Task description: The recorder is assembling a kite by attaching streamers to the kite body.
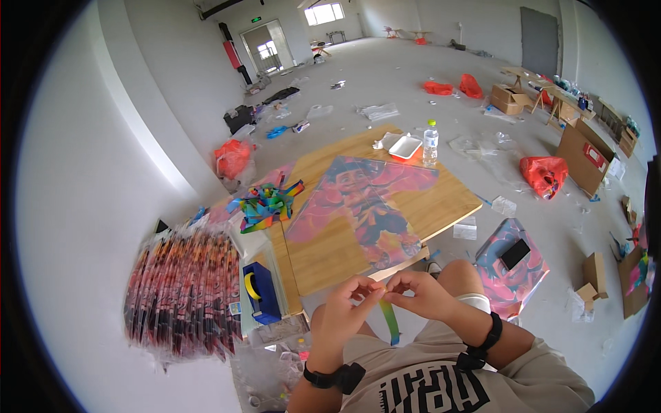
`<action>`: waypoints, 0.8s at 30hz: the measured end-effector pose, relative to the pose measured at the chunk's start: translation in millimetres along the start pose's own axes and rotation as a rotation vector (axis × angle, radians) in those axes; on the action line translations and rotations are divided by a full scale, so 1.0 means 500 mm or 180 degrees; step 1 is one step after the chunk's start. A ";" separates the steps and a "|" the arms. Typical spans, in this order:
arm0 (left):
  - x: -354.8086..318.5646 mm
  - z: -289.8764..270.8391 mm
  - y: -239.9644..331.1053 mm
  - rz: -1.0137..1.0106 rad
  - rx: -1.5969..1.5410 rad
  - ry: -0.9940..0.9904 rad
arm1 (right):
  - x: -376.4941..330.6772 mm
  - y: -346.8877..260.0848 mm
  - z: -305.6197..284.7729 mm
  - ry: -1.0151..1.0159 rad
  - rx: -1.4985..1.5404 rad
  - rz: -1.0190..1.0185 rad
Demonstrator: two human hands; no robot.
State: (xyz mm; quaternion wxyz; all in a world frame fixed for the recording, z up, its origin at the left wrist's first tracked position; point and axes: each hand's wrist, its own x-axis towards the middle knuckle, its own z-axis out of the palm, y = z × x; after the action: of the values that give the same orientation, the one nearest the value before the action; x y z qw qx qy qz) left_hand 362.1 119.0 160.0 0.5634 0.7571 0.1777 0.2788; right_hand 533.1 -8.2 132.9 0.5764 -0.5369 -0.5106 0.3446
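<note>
My left hand and my right hand meet above my lap, close to the table's near edge. Fingertips of both are pinched together on the upper end of a rainbow ribbon. Its green-to-blue tail hangs down between my legs, while the gripped end is mostly hidden by the fingers. Past my hands, a pink printed sheet with a cartoon figure lies flat on the wooden table. A tangled heap of rainbow ribbons rests at the table's left side.
Left of the table are a blue tape dispenser and a row of plastic-wrapped printed packs. A water bottle and a white tray stand at the far edge. To my right, a black phone-like slab lies on another printed sheet.
</note>
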 end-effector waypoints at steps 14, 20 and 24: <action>-0.005 -0.012 -0.031 -0.0064 0.0149 0.0074 | 0.002 0.053 0.001 0.0173 -0.0060 0.0159; -0.080 -0.263 -0.218 -0.0104 0.1148 0.2103 | -0.043 0.179 -0.046 0.0462 0.1170 0.0404; -0.160 -0.461 -0.352 -0.0530 0.2077 0.2971 | -0.079 0.278 -0.081 0.0739 0.1205 0.0782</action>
State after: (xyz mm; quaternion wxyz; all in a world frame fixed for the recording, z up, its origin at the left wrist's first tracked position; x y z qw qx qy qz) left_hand 164.0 299.1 22.8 0.1825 0.6720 0.5434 0.4688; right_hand 583.5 -30.5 -6.5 0.6753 -0.5133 -0.2983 0.4376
